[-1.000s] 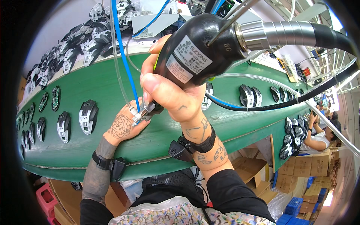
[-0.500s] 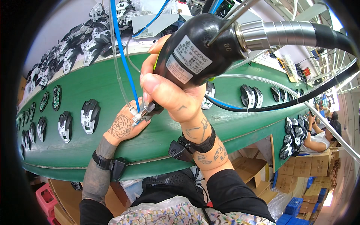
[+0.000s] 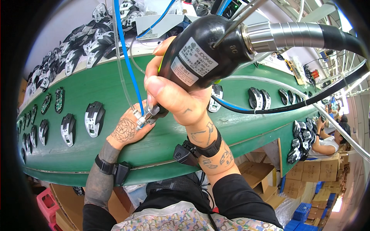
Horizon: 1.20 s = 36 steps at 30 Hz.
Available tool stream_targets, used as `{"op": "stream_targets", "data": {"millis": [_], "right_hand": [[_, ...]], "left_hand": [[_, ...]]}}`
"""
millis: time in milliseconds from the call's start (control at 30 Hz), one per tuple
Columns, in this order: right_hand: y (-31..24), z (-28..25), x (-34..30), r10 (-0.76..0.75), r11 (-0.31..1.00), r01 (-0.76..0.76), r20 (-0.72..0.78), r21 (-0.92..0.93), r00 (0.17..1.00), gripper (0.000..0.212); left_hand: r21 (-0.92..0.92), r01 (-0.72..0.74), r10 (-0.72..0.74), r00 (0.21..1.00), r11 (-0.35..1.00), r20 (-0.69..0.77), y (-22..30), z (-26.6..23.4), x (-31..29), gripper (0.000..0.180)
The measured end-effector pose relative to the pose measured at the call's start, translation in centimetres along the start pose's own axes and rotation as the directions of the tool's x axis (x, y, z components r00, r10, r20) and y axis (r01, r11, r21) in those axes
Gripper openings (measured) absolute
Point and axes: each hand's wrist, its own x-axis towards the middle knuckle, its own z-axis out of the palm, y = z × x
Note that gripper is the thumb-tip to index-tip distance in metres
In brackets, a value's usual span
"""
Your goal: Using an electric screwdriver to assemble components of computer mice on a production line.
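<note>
My right hand is wrapped around the black body of an electric screwdriver, tilted with its nose down and to the left. A metal nose fitting, with a blue hose and a clear tube running into it, sits at the tool's lower end beside my left hand. My left hand lies low over the green belt, palm down, thumb toward the nose fitting. Its other fingertips, and whatever is under them, are hidden behind the fitting and my right hand. Left of it lies a black-and-white mouse shell.
The green conveyor belt carries several more mouse shells and green circuit boards. Mouse parts are heaped at the back left. A thick black cable loops across the right. Another person sits at far right, near cardboard boxes.
The mouse shells and circuit boards on the belt have shifted slightly to the right. Both my hands and the screwdriver stay in nearly the same place.
</note>
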Motion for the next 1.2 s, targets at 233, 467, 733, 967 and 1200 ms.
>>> {"op": "stream_targets", "data": {"millis": [233, 467, 733, 967, 1200], "right_hand": [[0.07, 0.03, 0.03, 0.001, 1.0, -0.001, -0.002, -0.005, 1.0, 0.039], [0.18, 0.09, 0.03, -0.003, 1.0, 0.003, 0.002, 0.0, 1.0, 0.04], [0.19, 0.05, 0.06, -0.004, 1.0, 0.004, 0.004, -0.008, 1.0, 0.04], [0.12, 0.05, 0.09, -0.001, 1.0, 0.001, 0.008, -0.006, 1.0, 0.04], [0.02, 0.22, -0.04, 0.011, 1.0, -0.011, -0.001, -0.009, 1.0, 0.04]], "left_hand": [[0.018, -0.005, 0.005, 1.0, 1.0, 0.002, -0.09, 0.05, -0.05, 0.052], [0.023, -0.002, 0.002, 1.0, 1.0, 0.003, -0.08, 0.04, -0.08, 0.052], [0.007, 0.006, -0.007, 1.0, 1.0, 0.019, 0.07, -0.14, -0.05, 0.051], [0.017, 0.014, -0.014, 1.0, 1.0, 0.009, 0.1, -0.05, -0.12, 0.051], [0.015, 0.013, -0.013, 1.0, 1.0, 0.02, 0.21, -0.05, -0.22, 0.051]]}}
